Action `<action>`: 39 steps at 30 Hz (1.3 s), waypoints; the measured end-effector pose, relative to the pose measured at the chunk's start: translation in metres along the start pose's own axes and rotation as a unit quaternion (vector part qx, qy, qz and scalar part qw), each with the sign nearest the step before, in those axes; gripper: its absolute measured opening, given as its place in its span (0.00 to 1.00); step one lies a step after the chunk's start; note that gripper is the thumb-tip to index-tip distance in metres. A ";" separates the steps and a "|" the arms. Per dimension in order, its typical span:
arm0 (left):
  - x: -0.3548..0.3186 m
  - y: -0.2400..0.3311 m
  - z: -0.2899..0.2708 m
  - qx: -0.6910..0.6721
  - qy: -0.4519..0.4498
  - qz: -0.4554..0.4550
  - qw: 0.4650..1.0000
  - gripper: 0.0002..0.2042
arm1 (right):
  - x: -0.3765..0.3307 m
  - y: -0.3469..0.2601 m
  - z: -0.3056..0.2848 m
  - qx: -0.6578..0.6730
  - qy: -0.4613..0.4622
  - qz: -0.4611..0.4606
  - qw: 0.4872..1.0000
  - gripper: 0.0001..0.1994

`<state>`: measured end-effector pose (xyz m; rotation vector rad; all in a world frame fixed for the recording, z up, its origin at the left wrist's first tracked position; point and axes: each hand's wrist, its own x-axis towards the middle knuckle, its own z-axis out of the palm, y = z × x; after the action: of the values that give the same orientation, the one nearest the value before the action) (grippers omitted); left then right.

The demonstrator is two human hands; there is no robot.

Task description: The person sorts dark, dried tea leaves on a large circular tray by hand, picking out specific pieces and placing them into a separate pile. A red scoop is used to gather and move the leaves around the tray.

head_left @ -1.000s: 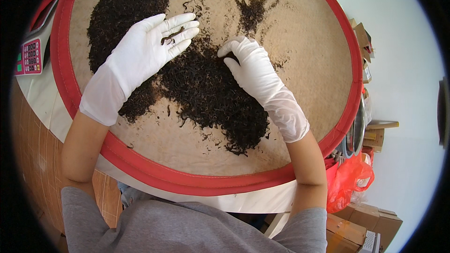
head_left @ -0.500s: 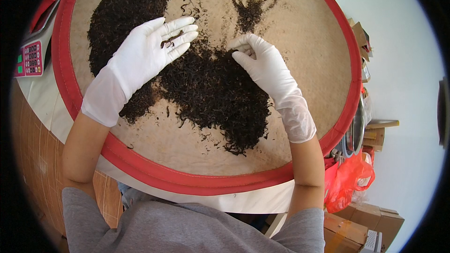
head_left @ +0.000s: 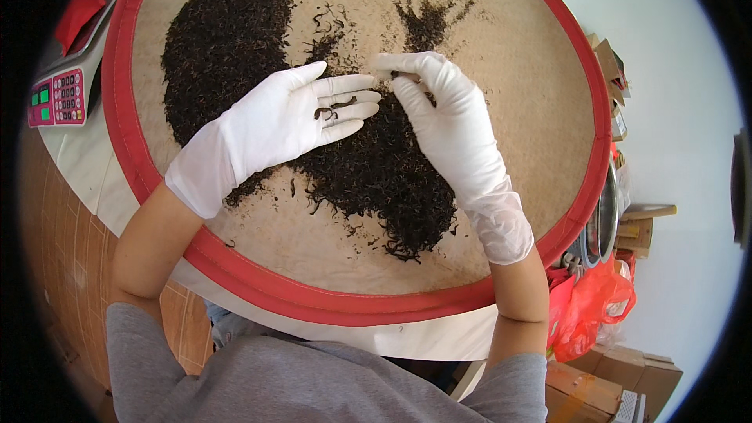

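My left hand (head_left: 270,116), in a white glove, is held palm up with its fingers stretched out above the tea. A few dark, twisted tea leaves (head_left: 335,108) lie across those fingers. Just right of the fingertips, my gloved right hand (head_left: 454,121) is closed in a pinch; a small dark bit, seemingly a tea leaf, shows between thumb and fingers. Below both hands spreads a loose heap of dried black tea (head_left: 384,172) on a round tan tray with a red fabric rim (head_left: 313,303). A denser tea pile (head_left: 223,51) is at the far left, partly behind my left hand.
A small scatter of tea (head_left: 424,25) lies at the far side. Left of the tray stands a scale with a pink keypad (head_left: 59,99). On the right are a metal basin (head_left: 605,211), a red plastic bag (head_left: 591,305) and cardboard boxes (head_left: 583,388). The tray overhangs a white tabletop (head_left: 376,338).
My left hand has moved right, toward the right hand, with the leaves still on its fingers. My right hand stays pinched and has shifted slightly, its fingertips now beside the left fingers.
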<state>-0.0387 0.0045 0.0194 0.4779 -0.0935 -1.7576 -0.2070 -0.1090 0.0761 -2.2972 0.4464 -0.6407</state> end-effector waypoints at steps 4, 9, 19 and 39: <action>0.002 -0.001 -0.003 0.001 -0.026 -0.004 1.000 0.22 | -0.001 0.005 0.006 0.061 -0.021 0.018 0.998 0.13; 0.005 -0.008 -0.013 -0.019 -0.060 0.021 0.998 0.21 | 0.003 0.002 0.016 -0.055 -0.061 -0.127 0.988 0.18; -0.006 0.035 -0.025 0.175 0.015 0.284 0.943 0.22 | -0.001 0.021 0.033 -0.191 -0.143 -0.064 0.969 0.33; -0.006 0.035 -0.010 -0.006 0.108 0.255 0.961 0.23 | -0.030 0.021 -0.077 -0.105 -0.141 0.138 0.975 0.15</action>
<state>-0.0023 0.0038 0.0228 0.5759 -0.0464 -1.1927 -0.2777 -0.1500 0.1004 -2.4143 0.7069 -0.1322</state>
